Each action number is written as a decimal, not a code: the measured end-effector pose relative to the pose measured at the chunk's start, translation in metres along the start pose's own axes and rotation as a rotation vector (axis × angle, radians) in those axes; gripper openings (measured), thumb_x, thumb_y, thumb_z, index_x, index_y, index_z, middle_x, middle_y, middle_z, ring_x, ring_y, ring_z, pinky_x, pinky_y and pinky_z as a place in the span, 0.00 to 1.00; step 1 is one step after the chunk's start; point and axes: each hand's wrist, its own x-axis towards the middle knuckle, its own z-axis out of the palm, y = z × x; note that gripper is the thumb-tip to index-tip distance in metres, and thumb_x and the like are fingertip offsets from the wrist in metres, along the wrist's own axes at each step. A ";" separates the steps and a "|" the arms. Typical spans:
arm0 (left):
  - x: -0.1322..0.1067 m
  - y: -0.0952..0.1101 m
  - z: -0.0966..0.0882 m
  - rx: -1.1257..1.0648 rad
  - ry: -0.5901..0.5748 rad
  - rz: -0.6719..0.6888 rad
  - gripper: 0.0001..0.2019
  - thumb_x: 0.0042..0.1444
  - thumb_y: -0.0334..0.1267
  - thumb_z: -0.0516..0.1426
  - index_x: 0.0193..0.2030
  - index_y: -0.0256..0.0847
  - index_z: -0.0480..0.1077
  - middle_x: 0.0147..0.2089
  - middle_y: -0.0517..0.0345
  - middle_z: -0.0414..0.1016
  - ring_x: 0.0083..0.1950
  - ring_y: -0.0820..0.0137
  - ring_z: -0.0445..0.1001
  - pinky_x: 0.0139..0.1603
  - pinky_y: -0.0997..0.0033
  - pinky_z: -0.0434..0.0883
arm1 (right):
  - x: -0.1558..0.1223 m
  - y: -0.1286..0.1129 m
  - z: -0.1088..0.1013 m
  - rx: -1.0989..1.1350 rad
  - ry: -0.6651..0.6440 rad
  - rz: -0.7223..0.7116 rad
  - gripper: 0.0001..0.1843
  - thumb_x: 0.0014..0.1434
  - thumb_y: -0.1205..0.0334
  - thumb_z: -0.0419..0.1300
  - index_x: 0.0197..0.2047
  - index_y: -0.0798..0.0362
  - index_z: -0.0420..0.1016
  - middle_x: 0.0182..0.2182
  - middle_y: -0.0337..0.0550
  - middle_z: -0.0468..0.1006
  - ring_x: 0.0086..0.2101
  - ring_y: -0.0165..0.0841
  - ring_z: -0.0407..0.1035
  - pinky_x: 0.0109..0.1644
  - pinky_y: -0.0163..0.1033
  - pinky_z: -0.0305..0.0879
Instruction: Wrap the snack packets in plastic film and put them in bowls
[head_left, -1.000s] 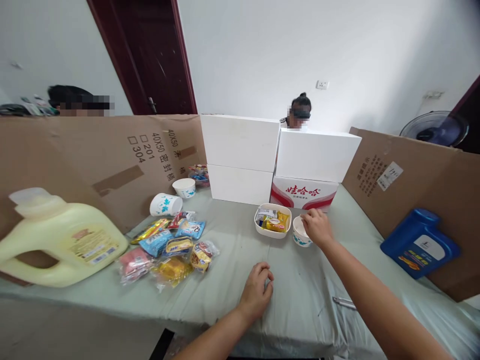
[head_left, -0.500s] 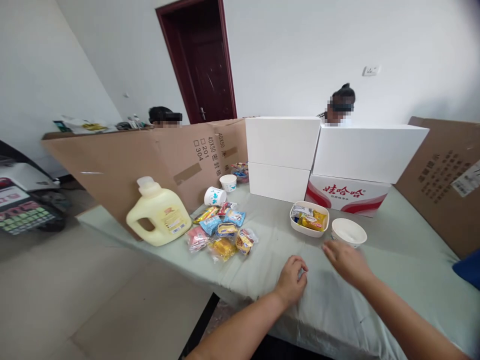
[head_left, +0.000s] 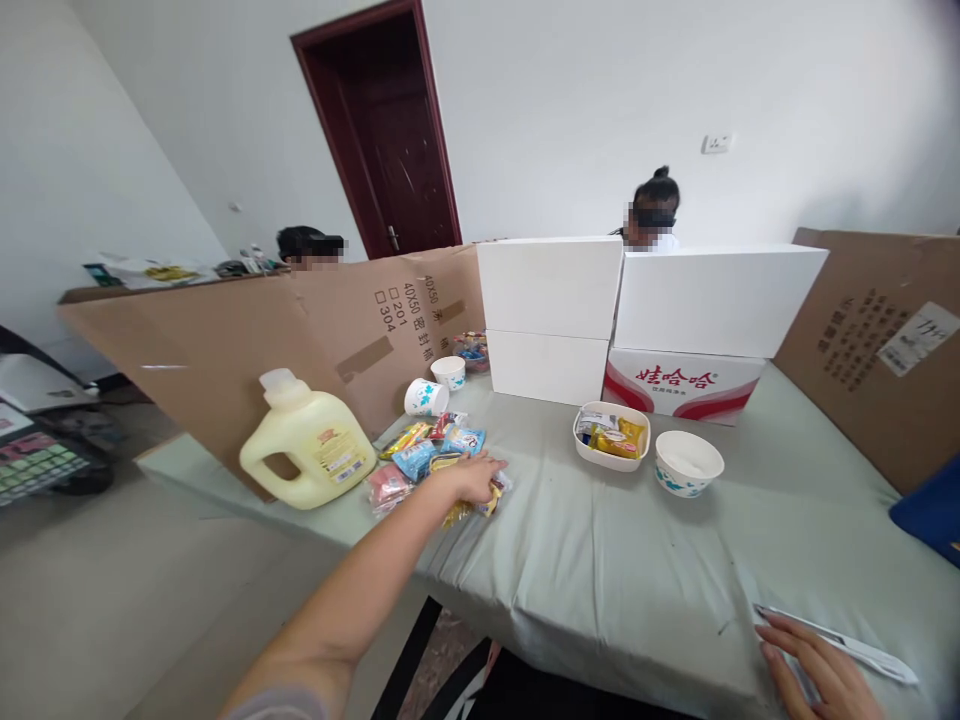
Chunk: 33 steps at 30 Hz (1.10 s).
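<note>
My left hand (head_left: 474, 478) reaches over a pile of small wrapped snacks (head_left: 414, 460), its fingers stretched out across the packets at the right side. It covers part of the pile, and no packet is lifted. At the lower right, my right hand (head_left: 821, 665) lies with fingers apart against a slim, pale tool (head_left: 862, 650) on the cloth; whether they touch is hard to tell. A white square bowl (head_left: 611, 462) holds several wrapped snacks (head_left: 615, 437). To its right stands a paper bowl (head_left: 688, 480) with blue-green print.
A pale yellow jug (head_left: 315, 450) stands at the left. Two paper cups (head_left: 448, 372) are behind the snacks, one on its side. White boxes (head_left: 551, 320) and a printed carton (head_left: 682, 387) wall off the back. Cardboard (head_left: 360, 310) screens the left. Two people sit beyond.
My left hand has moved left from the table's front middle onto the snack pile. My right hand has left the paper bowl for the lower right, beside the slim tool. The view has shifted slightly.
</note>
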 end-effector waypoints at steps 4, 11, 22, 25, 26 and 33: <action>0.012 0.025 0.004 0.003 0.044 0.096 0.14 0.39 0.24 0.60 0.35 0.41 0.75 0.37 0.49 0.78 0.44 0.54 0.75 0.47 0.57 0.71 | 0.005 -0.008 -0.007 -0.065 0.025 0.074 0.19 0.62 0.45 0.51 0.41 0.47 0.76 0.45 0.45 0.76 0.46 0.42 0.70 0.51 0.50 0.65; 0.009 0.123 0.072 -0.234 0.608 0.284 0.18 0.53 0.33 0.61 0.50 0.42 0.67 0.52 0.49 0.69 0.55 0.57 0.67 0.56 0.52 0.68 | 0.014 -0.007 -0.016 -0.407 0.058 0.245 0.20 0.62 0.52 0.46 0.46 0.50 0.74 0.49 0.49 0.74 0.48 0.44 0.68 0.51 0.52 0.63; -0.018 0.160 0.137 -0.474 0.701 0.507 0.14 0.59 0.30 0.54 0.52 0.41 0.65 0.54 0.46 0.64 0.62 0.57 0.63 0.60 0.51 0.67 | 0.065 -0.063 -0.008 -0.078 -0.157 0.078 0.16 0.66 0.60 0.46 0.51 0.50 0.71 0.43 0.48 0.76 0.42 0.38 0.71 0.48 0.45 0.66; -0.016 0.159 0.138 -0.478 0.719 0.524 0.13 0.60 0.29 0.52 0.51 0.41 0.65 0.55 0.46 0.63 0.62 0.59 0.63 0.60 0.54 0.68 | 0.092 -0.115 0.008 0.031 -0.212 -0.065 0.17 0.67 0.63 0.47 0.55 0.48 0.69 0.44 0.47 0.74 0.41 0.36 0.71 0.43 0.41 0.68; -0.017 0.159 0.139 -0.493 0.728 0.516 0.12 0.61 0.28 0.52 0.51 0.41 0.64 0.55 0.46 0.63 0.61 0.59 0.63 0.59 0.55 0.69 | 0.098 -0.128 0.013 0.030 -0.232 -0.113 0.17 0.66 0.64 0.48 0.55 0.48 0.69 0.43 0.47 0.74 0.40 0.36 0.71 0.43 0.40 0.68; -0.017 0.158 0.143 -0.566 0.759 0.480 0.16 0.62 0.31 0.52 0.56 0.42 0.59 0.54 0.45 0.67 0.57 0.59 0.67 0.55 0.52 0.70 | 0.085 -0.089 0.019 -0.134 -0.346 -0.099 0.17 0.63 0.69 0.50 0.50 0.47 0.73 0.37 0.43 0.75 0.34 0.34 0.71 0.40 0.39 0.66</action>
